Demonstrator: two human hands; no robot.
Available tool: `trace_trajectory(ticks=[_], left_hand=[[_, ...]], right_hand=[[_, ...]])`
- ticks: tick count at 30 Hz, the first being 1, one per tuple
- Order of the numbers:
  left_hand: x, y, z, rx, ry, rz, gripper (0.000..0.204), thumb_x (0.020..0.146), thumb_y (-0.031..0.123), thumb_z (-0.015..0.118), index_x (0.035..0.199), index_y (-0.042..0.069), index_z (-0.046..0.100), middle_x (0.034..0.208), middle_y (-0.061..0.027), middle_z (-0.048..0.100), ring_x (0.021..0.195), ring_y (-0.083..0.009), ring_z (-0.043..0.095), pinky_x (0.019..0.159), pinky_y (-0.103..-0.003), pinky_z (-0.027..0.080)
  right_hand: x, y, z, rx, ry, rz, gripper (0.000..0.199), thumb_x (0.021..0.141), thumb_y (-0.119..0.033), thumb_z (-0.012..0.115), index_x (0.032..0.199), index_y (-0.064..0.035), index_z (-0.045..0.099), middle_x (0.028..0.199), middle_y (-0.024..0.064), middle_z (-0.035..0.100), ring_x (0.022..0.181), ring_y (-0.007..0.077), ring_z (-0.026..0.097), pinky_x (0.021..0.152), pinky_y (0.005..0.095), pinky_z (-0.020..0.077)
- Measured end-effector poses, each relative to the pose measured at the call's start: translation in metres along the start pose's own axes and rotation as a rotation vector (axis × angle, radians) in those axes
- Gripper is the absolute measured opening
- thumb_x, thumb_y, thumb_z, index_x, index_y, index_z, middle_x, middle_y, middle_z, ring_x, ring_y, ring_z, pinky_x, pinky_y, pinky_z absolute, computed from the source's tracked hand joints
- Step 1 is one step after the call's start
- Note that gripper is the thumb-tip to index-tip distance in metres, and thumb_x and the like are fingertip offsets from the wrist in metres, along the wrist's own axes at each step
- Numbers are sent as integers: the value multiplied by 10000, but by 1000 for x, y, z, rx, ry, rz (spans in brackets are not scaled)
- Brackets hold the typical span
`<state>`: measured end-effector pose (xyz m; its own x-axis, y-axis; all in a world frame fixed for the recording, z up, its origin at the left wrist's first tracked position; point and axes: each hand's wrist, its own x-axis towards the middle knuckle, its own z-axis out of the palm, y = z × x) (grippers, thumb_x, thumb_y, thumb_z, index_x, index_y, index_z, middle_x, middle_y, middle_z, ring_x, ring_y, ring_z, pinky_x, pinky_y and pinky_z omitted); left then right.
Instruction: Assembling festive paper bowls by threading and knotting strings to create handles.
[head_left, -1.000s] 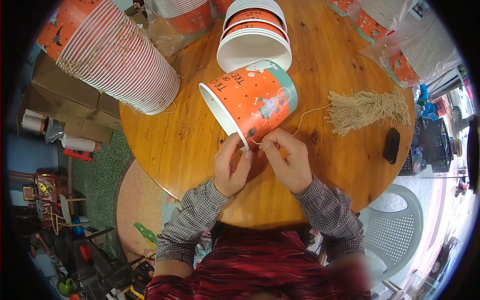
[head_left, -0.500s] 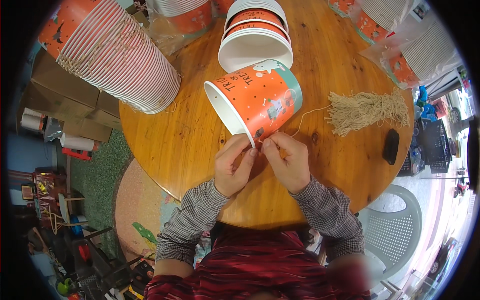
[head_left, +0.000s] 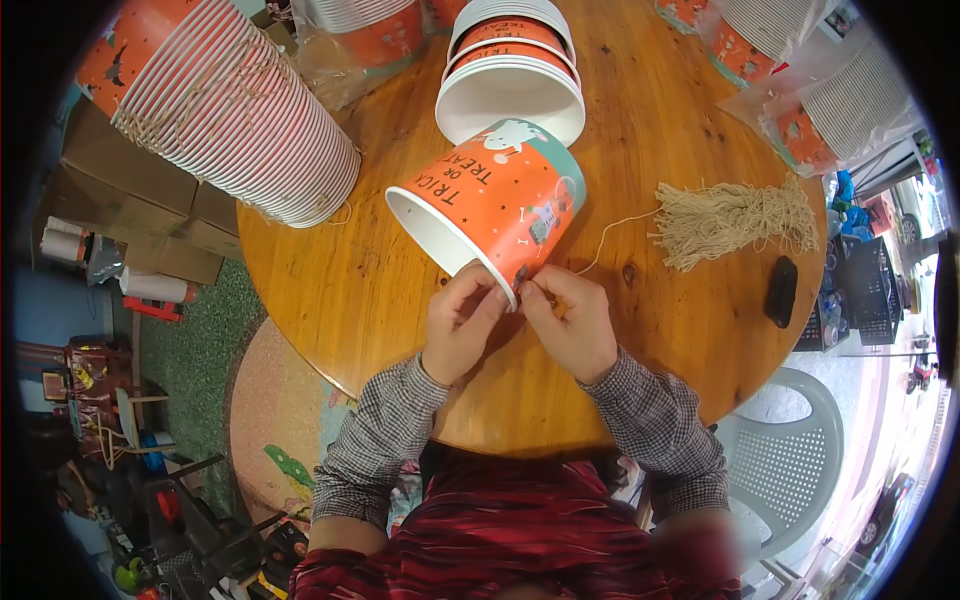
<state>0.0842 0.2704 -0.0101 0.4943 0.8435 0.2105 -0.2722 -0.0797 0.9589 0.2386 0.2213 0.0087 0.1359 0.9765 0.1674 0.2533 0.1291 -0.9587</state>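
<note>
An orange paper bucket [head_left: 490,200] with a white rim and green base lies tilted on its side, its mouth toward my lower left. My left hand [head_left: 462,318] grips the near part of the rim, fingers inside the mouth and thumb outside. Against the printed outer wall, just beside that rim, my right hand [head_left: 570,318] pinches the end of a thin beige string [head_left: 612,232]. From there the string runs right to a bundle of cut beige strings [head_left: 735,222] lying on the table. The exact spot where the string meets the bucket is hidden by my fingertips.
More buckets [head_left: 510,95] lie nested behind the held one. At the left leans a tall stack of buckets [head_left: 240,120] with strings hanging on it. Bagged buckets [head_left: 850,110] stand far right. A small black object [head_left: 781,292] rests near the round wooden table's [head_left: 700,345] right edge.
The bucket has shifted a little left and tilted further, its mouth dropping lower. Both hands have moved slightly left with it, keeping their grips.
</note>
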Motion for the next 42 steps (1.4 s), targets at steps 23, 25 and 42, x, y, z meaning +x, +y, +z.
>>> trace_trajectory(ticks=[23,25,42], left_hand=[[8,-2,-6,-296,79,-108,176,983,69,431,1139,-2,469,987,-70,584,928,-144,569,863,-306,479],[10,2,-2,-359,69,-84,240,966,38,477,1194,-27,508,1028,-76,588,971,-152,571,876,-297,471],[9,-13,-12,-318,34,-85,136,1006,128,447,996,11,517,961,-39,567,902,-113,559,828,-278,483]], right_hand=[[2,8,16,-247,98,-230,209,789,-52,670,914,-17,505,839,141,575,712,266,622,631,343,512],[1,8,16,-243,90,-216,205,791,-52,667,911,-16,505,837,142,575,710,268,622,631,343,512],[4,11,11,-98,75,-63,210,806,-67,671,926,-1,511,837,145,606,746,235,647,652,316,525]])
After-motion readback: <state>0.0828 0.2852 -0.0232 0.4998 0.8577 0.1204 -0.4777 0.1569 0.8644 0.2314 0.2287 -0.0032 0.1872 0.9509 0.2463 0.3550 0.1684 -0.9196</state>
